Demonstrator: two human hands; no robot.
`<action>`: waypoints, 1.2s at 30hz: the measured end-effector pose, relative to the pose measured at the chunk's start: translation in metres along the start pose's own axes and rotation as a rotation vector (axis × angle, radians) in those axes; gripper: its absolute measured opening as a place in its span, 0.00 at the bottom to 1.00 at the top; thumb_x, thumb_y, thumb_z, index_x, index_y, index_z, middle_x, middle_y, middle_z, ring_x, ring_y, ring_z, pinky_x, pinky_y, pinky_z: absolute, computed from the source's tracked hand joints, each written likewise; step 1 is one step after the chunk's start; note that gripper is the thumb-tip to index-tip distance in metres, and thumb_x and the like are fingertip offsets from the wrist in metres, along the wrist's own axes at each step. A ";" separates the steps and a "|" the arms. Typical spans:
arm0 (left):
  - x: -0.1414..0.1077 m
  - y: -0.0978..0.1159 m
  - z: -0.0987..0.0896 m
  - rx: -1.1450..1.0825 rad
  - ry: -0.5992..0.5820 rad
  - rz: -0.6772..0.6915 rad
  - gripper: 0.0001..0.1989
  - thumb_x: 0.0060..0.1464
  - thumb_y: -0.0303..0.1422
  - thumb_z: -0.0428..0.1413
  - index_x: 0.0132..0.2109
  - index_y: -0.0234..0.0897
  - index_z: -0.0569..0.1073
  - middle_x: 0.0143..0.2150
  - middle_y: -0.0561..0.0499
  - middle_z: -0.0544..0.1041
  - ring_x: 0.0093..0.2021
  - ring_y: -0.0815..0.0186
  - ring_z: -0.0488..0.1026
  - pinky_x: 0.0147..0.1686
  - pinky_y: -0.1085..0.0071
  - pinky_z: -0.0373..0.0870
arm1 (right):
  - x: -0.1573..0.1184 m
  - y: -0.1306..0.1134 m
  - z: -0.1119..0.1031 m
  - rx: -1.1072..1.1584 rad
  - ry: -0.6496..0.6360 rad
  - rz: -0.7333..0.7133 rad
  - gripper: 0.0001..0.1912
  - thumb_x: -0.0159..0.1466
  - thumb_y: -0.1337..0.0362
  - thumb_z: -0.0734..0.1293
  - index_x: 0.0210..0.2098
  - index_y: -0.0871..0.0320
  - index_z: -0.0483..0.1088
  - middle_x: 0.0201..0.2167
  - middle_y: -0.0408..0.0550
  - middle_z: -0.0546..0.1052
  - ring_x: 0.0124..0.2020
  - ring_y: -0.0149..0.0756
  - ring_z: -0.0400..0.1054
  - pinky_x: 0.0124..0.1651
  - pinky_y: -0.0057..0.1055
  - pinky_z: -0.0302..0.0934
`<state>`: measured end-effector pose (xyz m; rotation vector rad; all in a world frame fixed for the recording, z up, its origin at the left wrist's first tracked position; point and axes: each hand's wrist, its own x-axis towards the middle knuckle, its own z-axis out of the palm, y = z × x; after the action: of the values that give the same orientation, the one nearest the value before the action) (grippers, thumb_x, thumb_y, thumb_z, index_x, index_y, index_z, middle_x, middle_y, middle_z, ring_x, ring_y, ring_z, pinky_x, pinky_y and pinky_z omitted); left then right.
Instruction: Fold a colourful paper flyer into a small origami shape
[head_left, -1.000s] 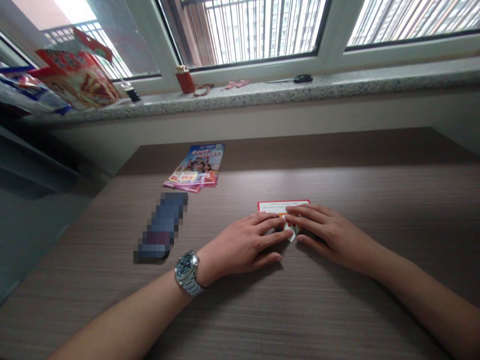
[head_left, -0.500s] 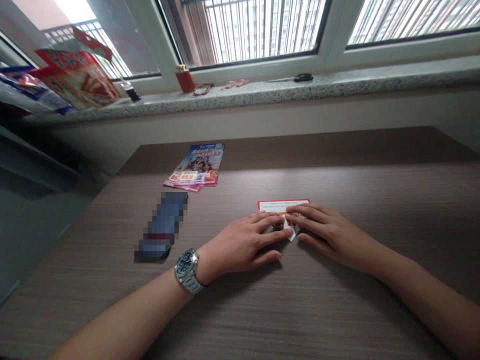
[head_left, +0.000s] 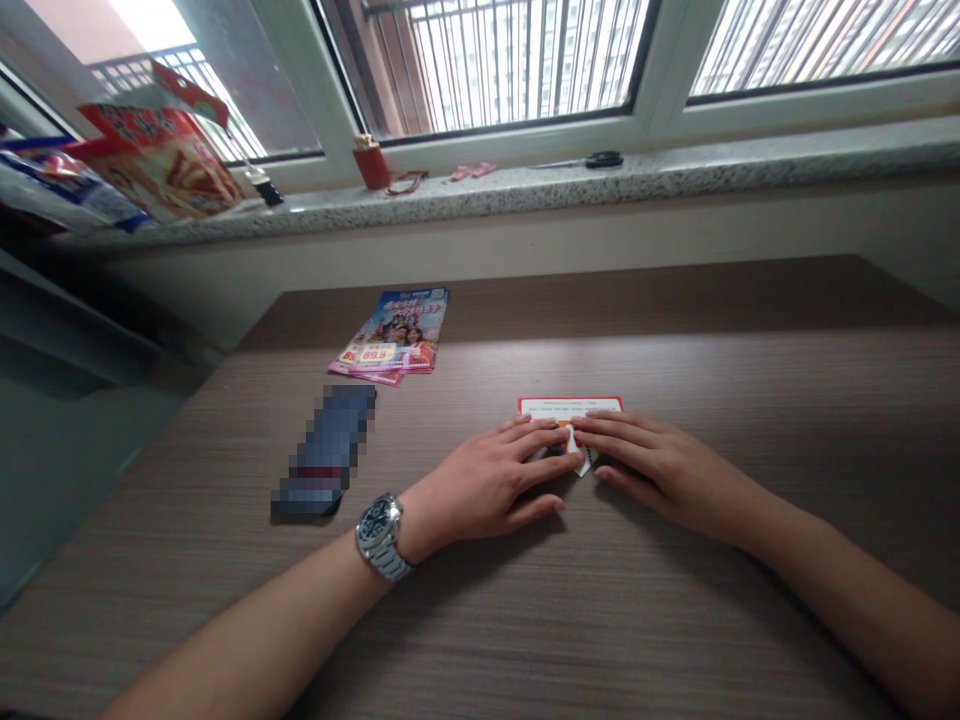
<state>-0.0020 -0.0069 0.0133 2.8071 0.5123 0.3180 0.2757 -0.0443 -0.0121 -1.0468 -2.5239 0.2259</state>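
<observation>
A small printed paper [head_left: 570, 406] with a red border lies on the brown table, its near part folded to a white point. My left hand [head_left: 495, 482], with a silver watch [head_left: 380, 533] at the wrist, rests palm down on the paper's left part, fingers spread. From the right, my right hand [head_left: 660, 462] lies flat over the paper's right part, its fingertips close to those of my left hand. Both hands cover much of the paper, so its middle shows only between the fingers.
Colourful flyers [head_left: 397, 335] lie at the back left of the table [head_left: 480, 640], with a pixelated dark phone-like object [head_left: 326, 455] nearer. The stone sill [head_left: 525, 190] holds a red lighter-like item [head_left: 370, 163], scissors [head_left: 604, 160] and food packets [head_left: 169, 160].
The fingers of my right hand have drawn slightly closer together on the paper. Otherwise both hands stay nearly in place, and the view has shifted very slightly.
</observation>
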 end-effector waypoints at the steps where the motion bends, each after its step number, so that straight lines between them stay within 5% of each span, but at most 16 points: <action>1: 0.000 0.001 0.000 0.012 -0.002 -0.007 0.25 0.70 0.44 0.50 0.69 0.42 0.64 0.71 0.44 0.63 0.71 0.55 0.60 0.71 0.54 0.55 | 0.000 0.000 0.000 0.003 -0.002 -0.002 0.22 0.73 0.64 0.62 0.65 0.55 0.66 0.64 0.54 0.72 0.65 0.46 0.66 0.64 0.49 0.65; 36: -0.005 0.003 -0.006 0.024 -0.075 -0.010 0.26 0.69 0.47 0.50 0.69 0.45 0.64 0.75 0.46 0.56 0.74 0.54 0.54 0.72 0.54 0.52 | -0.001 -0.002 0.002 0.099 -0.063 0.067 0.22 0.74 0.64 0.59 0.66 0.57 0.64 0.67 0.56 0.69 0.67 0.44 0.63 0.66 0.48 0.62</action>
<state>-0.0074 -0.0100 0.0185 2.8258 0.5161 0.2055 0.2743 -0.0459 -0.0134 -1.1023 -2.5068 0.4039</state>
